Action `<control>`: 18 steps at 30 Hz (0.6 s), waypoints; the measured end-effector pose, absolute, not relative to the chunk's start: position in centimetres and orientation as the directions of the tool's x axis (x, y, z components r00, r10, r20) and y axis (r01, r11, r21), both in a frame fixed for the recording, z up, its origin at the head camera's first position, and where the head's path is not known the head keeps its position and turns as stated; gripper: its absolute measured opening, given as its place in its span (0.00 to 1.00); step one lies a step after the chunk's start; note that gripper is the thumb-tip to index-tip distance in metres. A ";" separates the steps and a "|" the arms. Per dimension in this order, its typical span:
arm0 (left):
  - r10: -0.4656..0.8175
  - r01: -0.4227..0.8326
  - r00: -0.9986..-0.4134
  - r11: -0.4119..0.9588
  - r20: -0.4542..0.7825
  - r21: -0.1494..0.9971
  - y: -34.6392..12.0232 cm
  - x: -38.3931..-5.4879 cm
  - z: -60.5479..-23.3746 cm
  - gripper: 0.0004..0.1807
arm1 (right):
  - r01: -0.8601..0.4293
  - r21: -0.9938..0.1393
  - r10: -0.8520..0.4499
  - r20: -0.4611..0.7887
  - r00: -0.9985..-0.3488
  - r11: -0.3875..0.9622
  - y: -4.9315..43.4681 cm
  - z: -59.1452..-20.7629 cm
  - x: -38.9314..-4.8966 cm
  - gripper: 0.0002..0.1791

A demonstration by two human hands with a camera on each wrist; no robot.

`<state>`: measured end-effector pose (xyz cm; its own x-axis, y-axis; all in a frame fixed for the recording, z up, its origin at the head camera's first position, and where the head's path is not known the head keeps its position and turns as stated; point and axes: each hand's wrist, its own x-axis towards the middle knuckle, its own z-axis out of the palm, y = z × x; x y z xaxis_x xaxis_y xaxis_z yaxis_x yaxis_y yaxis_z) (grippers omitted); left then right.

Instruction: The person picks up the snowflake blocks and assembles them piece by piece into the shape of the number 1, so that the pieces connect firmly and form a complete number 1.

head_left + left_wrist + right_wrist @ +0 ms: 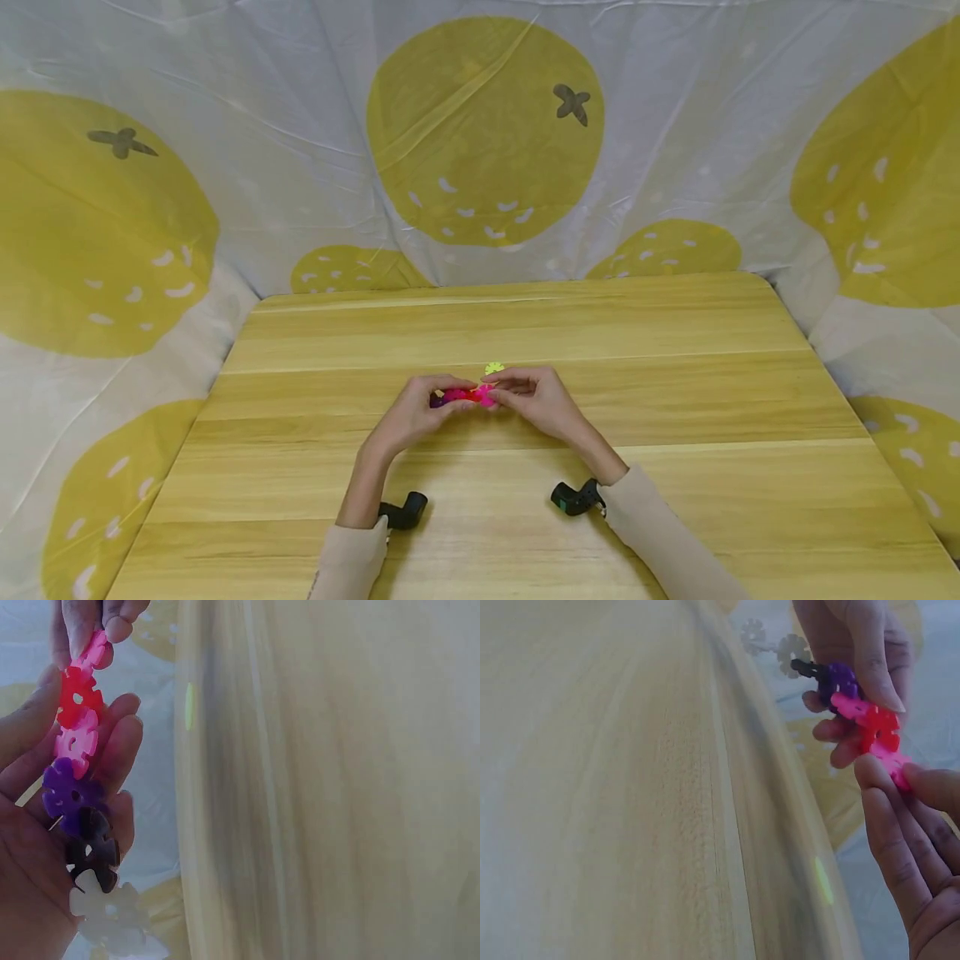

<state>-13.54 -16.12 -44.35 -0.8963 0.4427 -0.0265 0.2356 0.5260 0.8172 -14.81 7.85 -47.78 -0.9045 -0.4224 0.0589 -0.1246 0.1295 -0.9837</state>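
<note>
A chain of slotted plastic snowflake discs (72, 791) runs across my left hand (408, 418). In the left wrist view the order is pale white, a black disc (94, 851), a purple disc (66, 791), pink, a red disc (78, 698), then pink at the far end. My left thumb and fingers hold the chain near the red disc. The end pink disc (889, 763) is pinched between the thumb and fingers of my right hand (546, 408). It touches the red disc; how deep the slots sit cannot be told. Just beyond my right fingertips lies a yellow-green disc (493, 368).
Both hands are above a wooden table (675, 358). A curtain (300, 150) with large yellow fruit prints hangs behind and at the sides. Black devices (576, 498) sit by both wrists, next to the beige sleeves (660, 533).
</note>
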 end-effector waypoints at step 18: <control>0.400 0.375 -0.902 0.550 0.159 0.746 -15.1 -13.3 -44.2 0.23 | 0.076 -0.988 -0.374 -0.022 -0.927 -0.131 6.7 -47.7 -15.1 0.14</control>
<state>-13.33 -15.13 -44.16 -0.9025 0.4005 0.1587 0.3751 0.5497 0.7464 -15.07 6.73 -47.66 -0.9270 -0.3744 -0.0219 0.0762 -0.1308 -0.9885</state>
